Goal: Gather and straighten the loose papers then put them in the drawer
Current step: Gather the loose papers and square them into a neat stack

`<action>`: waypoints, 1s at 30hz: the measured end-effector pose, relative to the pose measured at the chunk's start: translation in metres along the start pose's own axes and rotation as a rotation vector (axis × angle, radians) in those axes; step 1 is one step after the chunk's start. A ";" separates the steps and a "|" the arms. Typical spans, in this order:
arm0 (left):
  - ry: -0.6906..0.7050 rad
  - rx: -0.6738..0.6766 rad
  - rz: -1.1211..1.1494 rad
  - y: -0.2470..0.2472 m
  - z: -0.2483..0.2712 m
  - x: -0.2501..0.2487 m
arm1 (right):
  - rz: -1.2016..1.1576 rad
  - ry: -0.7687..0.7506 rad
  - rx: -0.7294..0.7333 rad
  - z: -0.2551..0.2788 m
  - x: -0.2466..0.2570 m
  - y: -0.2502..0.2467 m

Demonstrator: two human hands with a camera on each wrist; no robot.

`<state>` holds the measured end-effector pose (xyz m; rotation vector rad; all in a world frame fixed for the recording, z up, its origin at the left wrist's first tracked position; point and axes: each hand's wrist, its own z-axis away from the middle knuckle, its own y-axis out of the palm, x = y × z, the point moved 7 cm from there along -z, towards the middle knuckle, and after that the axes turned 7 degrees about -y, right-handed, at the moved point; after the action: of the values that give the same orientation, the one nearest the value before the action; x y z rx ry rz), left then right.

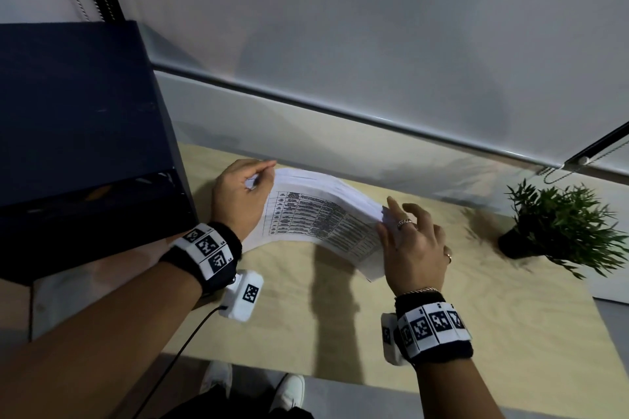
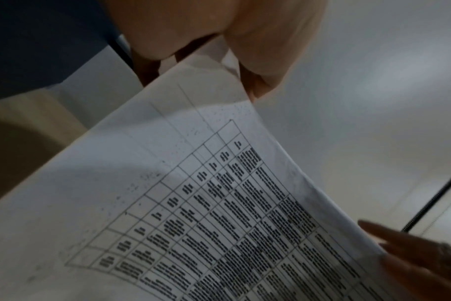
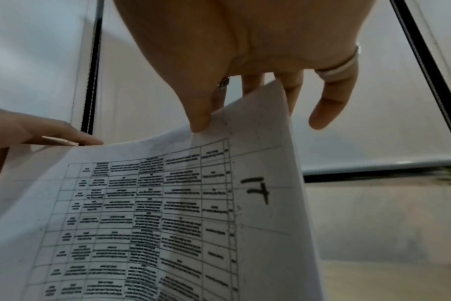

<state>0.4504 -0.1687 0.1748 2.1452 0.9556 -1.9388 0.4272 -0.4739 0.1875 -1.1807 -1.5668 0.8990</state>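
A stack of white papers (image 1: 316,218) printed with a table is held above the light wooden table (image 1: 510,333), bowed upward in the middle. My left hand (image 1: 238,197) grips the stack's left end, thumb and fingers curled round the edge. My right hand (image 1: 408,241) pinches the right end, thumb on top and fingers behind. In the left wrist view the printed sheet (image 2: 219,203) fills the frame under my fingers (image 2: 258,51). In the right wrist view the sheet (image 3: 168,213) bears a handwritten "17", and my thumb (image 3: 198,114) presses its top edge. No drawer opening is visible.
A dark blue cabinet (image 1: 78,133) stands at the left, close to my left hand. A small potted plant (image 1: 558,228) sits on the table at the right. A white wall with a rail (image 1: 340,112) runs behind. My white shoes (image 1: 252,388) show below the table's near edge.
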 end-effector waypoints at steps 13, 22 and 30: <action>0.378 0.315 -1.104 0.031 0.007 -0.019 | 0.283 -0.055 0.135 -0.004 0.020 0.014; 0.445 0.540 -1.131 0.054 -0.004 -0.041 | 0.239 -0.016 0.193 -0.021 0.021 -0.002; 0.461 0.602 -1.090 0.061 0.014 -0.040 | 0.212 -0.027 0.292 -0.011 0.017 0.009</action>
<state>0.4689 -0.2395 0.1892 2.8003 2.2368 -2.3759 0.4388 -0.4552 0.1870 -1.1395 -1.2935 1.2411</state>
